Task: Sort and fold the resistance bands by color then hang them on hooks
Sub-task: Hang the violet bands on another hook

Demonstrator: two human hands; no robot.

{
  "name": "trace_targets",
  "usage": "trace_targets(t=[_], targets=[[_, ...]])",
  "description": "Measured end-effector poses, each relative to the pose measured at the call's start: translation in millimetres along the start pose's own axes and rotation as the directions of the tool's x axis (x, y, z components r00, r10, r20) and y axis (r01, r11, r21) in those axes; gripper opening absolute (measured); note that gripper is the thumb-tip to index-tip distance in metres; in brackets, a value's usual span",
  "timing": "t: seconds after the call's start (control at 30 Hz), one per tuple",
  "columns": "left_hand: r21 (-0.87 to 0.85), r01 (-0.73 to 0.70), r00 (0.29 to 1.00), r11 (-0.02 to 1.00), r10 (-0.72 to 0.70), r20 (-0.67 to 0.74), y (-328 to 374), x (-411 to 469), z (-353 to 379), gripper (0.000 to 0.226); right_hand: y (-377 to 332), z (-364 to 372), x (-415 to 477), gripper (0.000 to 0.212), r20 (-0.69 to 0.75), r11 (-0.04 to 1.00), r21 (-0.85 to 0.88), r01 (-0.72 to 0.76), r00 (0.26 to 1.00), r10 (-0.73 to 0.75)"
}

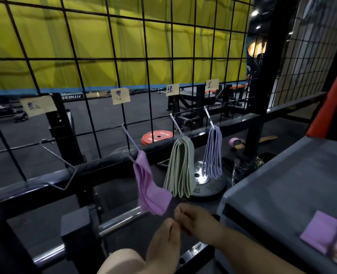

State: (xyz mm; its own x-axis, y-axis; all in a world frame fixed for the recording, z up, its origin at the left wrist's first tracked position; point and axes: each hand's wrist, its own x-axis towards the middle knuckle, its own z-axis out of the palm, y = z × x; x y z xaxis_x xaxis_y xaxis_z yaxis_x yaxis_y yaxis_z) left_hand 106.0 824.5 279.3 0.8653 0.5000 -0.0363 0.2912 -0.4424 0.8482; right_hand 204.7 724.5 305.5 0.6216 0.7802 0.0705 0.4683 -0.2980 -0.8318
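While three hooks already carry purple bands [151, 190], green bands [180, 171] and lilac bands [213, 153], the far-left hook [62, 167] hangs bare. Folded bands [319, 232] lie on the bench [282, 184], unhung. Left hand [163, 240] and right hand [193, 218] meet at curled fingertips; pinching what, cannot tell.

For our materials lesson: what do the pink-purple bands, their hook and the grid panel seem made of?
Pink-purple bands: probably matte rubber or latex; they hang in limp flat folds. Hook: seemingly thin pale metal, rigid under load. Grid panel: likely black-coated steel wire, thin straight bars.
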Motion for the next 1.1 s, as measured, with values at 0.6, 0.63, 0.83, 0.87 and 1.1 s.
trace_targets(t=[0.6,0.63,0.83,0.87,1.1], targets=[[0.180,-0.375,0.844,0.910,0.255,0.472,117,42,194,0.019,111,-178,-136,0.013,-0.604,0.661,-0.241,-0.710,0.643,0.470],[0.185,-0.391,0.829,0.902,0.257,0.496,121,42,205,0.020,115,-183,-143,0.013,-0.608,0.645,-0.259,-0.719,0.641,0.469],[0.313,-0.438,0.789,0.843,0.194,0.584,141,42,254,0.031,133,-192,-169,0.032,-0.561,0.363,-0.557,-0.747,0.661,0.499],[0.322,-0.442,0.786,0.837,0.188,0.589,141,42,257,0.032,134,-191,-170,0.034,-0.541,0.324,-0.591,-0.739,0.661,0.520],[0.284,-0.435,0.790,0.854,0.212,0.576,141,44,261,0.029,139,-192,-165,0.021,-0.567,0.321,-0.595,-0.737,0.668,0.482]])
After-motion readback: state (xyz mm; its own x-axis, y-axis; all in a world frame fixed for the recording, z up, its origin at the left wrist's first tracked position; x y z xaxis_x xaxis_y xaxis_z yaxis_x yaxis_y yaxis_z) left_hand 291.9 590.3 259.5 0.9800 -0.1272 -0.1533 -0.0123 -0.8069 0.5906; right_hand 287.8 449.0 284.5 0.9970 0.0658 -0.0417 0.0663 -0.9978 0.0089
